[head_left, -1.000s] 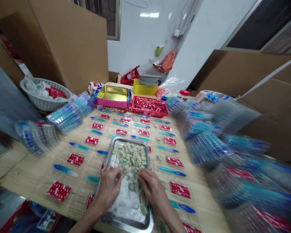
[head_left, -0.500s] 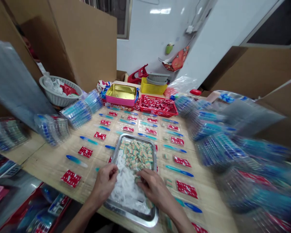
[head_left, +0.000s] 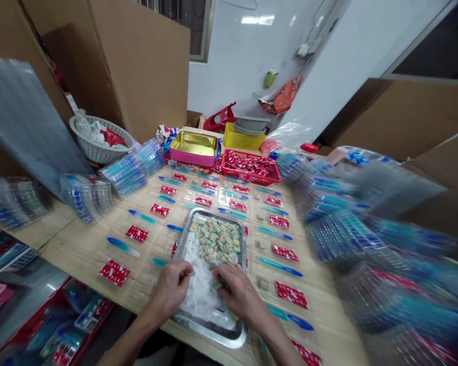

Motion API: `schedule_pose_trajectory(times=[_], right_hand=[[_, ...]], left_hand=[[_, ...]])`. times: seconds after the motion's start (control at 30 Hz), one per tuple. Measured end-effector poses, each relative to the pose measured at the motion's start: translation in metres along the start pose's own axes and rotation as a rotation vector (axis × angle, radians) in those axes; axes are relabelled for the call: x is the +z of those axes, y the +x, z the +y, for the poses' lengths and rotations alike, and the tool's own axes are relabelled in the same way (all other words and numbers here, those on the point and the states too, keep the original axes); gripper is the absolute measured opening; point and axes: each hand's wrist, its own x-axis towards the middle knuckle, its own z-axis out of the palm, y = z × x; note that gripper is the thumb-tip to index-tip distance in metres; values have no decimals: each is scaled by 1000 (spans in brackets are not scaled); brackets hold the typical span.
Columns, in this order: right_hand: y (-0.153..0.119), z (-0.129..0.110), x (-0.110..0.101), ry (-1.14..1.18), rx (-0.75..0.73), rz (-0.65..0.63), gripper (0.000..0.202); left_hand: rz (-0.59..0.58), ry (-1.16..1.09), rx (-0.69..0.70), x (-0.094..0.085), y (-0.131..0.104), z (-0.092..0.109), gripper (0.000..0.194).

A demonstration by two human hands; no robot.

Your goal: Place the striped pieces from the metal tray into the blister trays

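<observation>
A metal tray (head_left: 212, 333) lies before me, with a heap of small striped green-and-beige blocks (head_left: 218, 239) at its far end and white powder (head_left: 200, 300) nearer me. My left hand (head_left: 170, 287) is over the tray's left rim, thumb and fingers pinched together; whatever is between them is too small to make out. Over the powder on the right, my right hand (head_left: 234, 290) is closed, and a greenish bit of a striped block shows under its fingertips. Around the tray stand rows of clear plastic packs with blue pens (head_left: 275, 233) and red packets (head_left: 287, 252).
Stacks of filled clear packs (head_left: 347, 236) line the right side, more (head_left: 124, 175) the left. At the back are a red basket of packets (head_left: 277, 178), a pink tin (head_left: 191, 158) and a yellow basket (head_left: 244, 140). A grey basket (head_left: 101, 152) stands far left.
My left hand has shifted slightly right, further over the powder. The right hand stays near the same spot, its fingers still curled. The view has turned a little.
</observation>
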Motion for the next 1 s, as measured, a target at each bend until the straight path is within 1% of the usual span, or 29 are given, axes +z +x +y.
schedule_pose_trajectory(times=[0.13, 0.27, 0.33, 0.4, 0.47, 0.53, 0.6, 0.77, 0.87, 1.0], right_hand=[[-6, -3, 4, 137, 1, 72, 30], [-10, -11, 9, 161, 35, 73, 29], [-13, -17, 11, 138, 37, 61, 33], [-16, -22, 14, 115, 31, 38, 37], [-20, -27, 17, 101, 41, 7, 41], [-25, -29, 22, 106, 64, -15, 43], [-31, -29, 27, 129, 77, -22, 45], [-41, -26, 37, 217, 110, 5, 48], [-44, -24, 38, 258, 137, 35, 50], [-46, -25, 40, 286, 107, 86, 45]], left_hand=[[-32, 0, -2, 4, -2, 3, 20], [-61, 27, 34, 7, -6, 6, 26], [-110, 4, 56, 5, -11, 12, 33], [-185, -21, 52, 3, -17, 20, 39], [-252, -21, 27, 2, -24, 27, 38], [-291, -13, -3, 5, -29, 31, 35], [-301, -3, -6, 11, -33, 28, 34], [-271, 30, 59, 24, -37, 16, 28], [-278, 18, 60, 27, -38, 14, 28], [-278, 1, 53, 28, -40, 15, 33]])
